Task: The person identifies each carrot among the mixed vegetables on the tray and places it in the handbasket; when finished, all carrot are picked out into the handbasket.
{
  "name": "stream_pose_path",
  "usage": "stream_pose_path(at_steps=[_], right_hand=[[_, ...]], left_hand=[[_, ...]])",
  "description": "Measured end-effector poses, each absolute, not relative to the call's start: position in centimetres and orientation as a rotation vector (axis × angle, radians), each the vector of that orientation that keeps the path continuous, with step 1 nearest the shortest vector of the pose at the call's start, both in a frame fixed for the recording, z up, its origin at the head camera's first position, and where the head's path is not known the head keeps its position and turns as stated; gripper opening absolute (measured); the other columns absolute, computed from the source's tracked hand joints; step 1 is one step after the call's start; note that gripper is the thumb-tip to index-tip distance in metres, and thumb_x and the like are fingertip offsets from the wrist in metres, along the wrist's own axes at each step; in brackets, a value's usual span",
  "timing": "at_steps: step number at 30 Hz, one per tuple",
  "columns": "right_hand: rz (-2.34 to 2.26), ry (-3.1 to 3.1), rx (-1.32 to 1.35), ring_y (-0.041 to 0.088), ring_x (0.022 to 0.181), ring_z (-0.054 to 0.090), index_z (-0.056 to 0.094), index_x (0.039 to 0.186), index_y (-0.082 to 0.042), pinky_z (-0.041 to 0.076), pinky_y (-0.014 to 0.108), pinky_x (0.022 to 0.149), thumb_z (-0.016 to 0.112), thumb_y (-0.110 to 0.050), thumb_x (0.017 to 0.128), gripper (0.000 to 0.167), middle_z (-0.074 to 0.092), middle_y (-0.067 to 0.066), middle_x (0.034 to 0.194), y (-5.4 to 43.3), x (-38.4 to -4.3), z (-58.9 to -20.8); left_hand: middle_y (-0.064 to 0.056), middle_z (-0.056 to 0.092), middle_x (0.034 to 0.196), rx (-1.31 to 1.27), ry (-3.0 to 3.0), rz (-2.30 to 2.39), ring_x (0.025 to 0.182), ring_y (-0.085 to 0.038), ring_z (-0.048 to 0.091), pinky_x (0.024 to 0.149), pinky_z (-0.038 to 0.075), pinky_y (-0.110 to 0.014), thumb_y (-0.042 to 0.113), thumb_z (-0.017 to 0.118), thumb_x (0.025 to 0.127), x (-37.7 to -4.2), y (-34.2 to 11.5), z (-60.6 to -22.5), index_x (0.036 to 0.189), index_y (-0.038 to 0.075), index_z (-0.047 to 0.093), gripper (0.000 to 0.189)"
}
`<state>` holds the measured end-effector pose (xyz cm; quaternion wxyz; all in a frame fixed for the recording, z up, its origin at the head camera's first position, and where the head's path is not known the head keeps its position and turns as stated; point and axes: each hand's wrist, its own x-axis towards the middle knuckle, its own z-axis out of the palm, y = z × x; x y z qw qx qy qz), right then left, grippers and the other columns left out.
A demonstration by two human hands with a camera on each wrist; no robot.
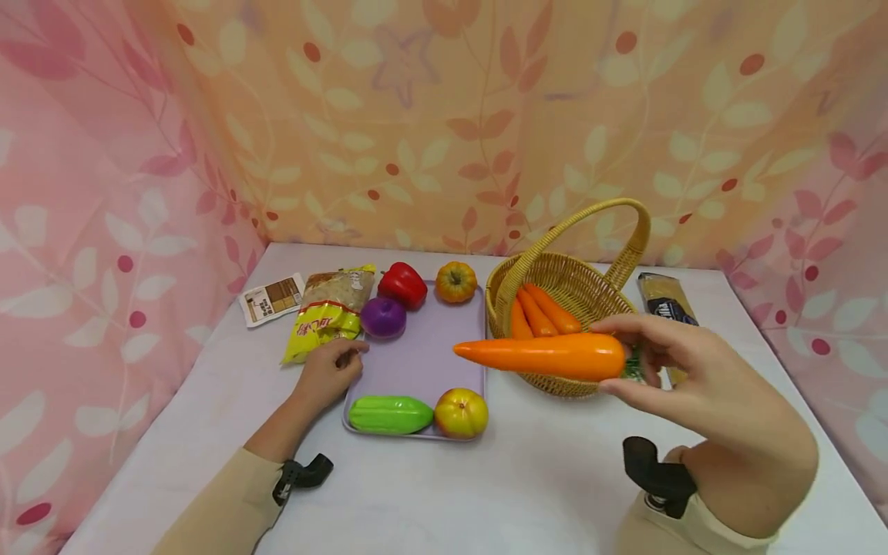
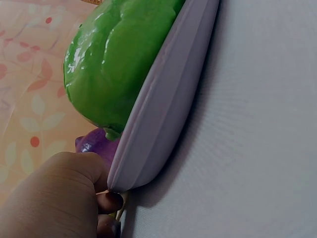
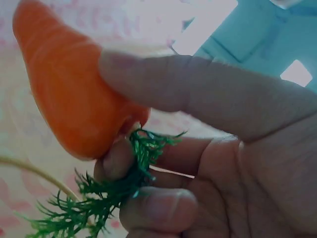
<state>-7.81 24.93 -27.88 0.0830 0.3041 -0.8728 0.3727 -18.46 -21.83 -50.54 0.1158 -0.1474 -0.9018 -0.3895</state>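
An orange carrot (image 1: 548, 357) with green leaves (image 3: 143, 148) is pinched at its thick end between the thumb and fingers of my right hand (image 1: 694, 378). It is held level in front of the wicker basket (image 1: 576, 270), its tip pointing left. More carrots (image 1: 544, 310) lie inside the basket. My left hand (image 1: 329, 374) grips the left rim of the lilac tray (image 1: 423, 358). On the tray are a green ridged fruit (image 1: 390, 415), a yellow-red round fruit (image 1: 461, 413), a purple round vegetable (image 1: 383, 317), a red bell pepper (image 1: 404, 285) and a small pumpkin (image 1: 455, 282).
A yellow and clear food bag (image 1: 326, 312) leans by the tray's left side, with a white and brown packet (image 1: 273, 300) farther left. Right of the basket lies a dark-labelled packet (image 1: 666, 297). Patterned cloth (image 1: 444, 139) closes off the back and sides of the white table (image 1: 444, 493).
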Motion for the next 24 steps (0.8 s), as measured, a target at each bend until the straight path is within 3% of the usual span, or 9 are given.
stream_pose_path(at_steps=[4,10,13,18,21,24], right_hand=[[1.174,-2.604,0.686,0.012,0.064,0.051,0.066,0.129,-0.012,0.040,0.025,0.052,0.082,0.012,0.077,0.060,0.063,-0.003,0.099,28.3,-7.2,-28.2],[1.020,-2.747,0.197,0.014,0.068,0.052,0.058,0.134,-0.007,0.042,0.024,0.054,0.078,-0.015,0.092,0.047,0.062,-0.004,0.098,31.5,-7.7,-28.7],[0.944,-2.845,0.037,0.017,0.066,0.052,0.055,0.135,-0.003,0.042,0.027,0.053,0.073,-0.031,0.096,0.052,0.062,0.004,0.093,32.2,-9.3,-28.9],[0.842,-3.005,-0.055,0.028,0.077,0.057,0.053,0.132,0.004,0.045,0.034,0.062,0.064,-0.050,0.098,0.065,0.064,0.020,0.102,31.7,-13.3,-30.4],[0.784,-3.063,-0.059,0.034,0.086,0.055,0.056,0.125,0.007,0.044,0.038,0.066,0.065,-0.049,0.097,0.064,0.062,0.023,0.104,30.5,-16.0,-32.1],[0.751,-3.111,-0.096,0.035,0.084,0.055,0.058,0.120,0.009,0.047,0.039,0.065,0.067,-0.045,0.096,0.059,0.062,0.023,0.099,29.5,-18.3,-33.9]], left_hand=[[-0.002,0.066,0.090,-0.417,-2.639,-1.138,0.075,-0.016,0.053,0.065,0.044,-0.027,0.002,0.065,0.088,-18.5,-21.7,-50.6,0.108,0.006,0.077,0.024],[-0.001,0.064,0.087,-0.415,-2.635,-1.143,0.074,-0.016,0.052,0.064,0.043,-0.027,0.003,0.066,0.088,-18.3,-21.2,-50.6,0.107,0.007,0.078,0.023],[-0.002,0.063,0.086,-0.413,-2.631,-1.166,0.074,-0.017,0.052,0.064,0.042,-0.027,0.001,0.066,0.088,-18.0,-20.9,-50.6,0.108,0.006,0.078,0.023],[-0.001,0.064,0.087,-0.421,-2.638,-1.165,0.075,-0.017,0.052,0.064,0.044,-0.027,0.003,0.066,0.088,-17.9,-20.9,-50.6,0.108,0.006,0.078,0.023],[-0.001,0.064,0.088,-0.434,-2.647,-1.159,0.076,-0.017,0.053,0.065,0.044,-0.027,0.003,0.065,0.088,-18.1,-21.0,-50.5,0.109,0.006,0.077,0.024],[-0.002,0.065,0.088,-0.450,-2.643,-1.159,0.076,-0.017,0.053,0.065,0.044,-0.027,0.004,0.065,0.088,-18.3,-21.0,-50.4,0.109,0.006,0.077,0.024]])
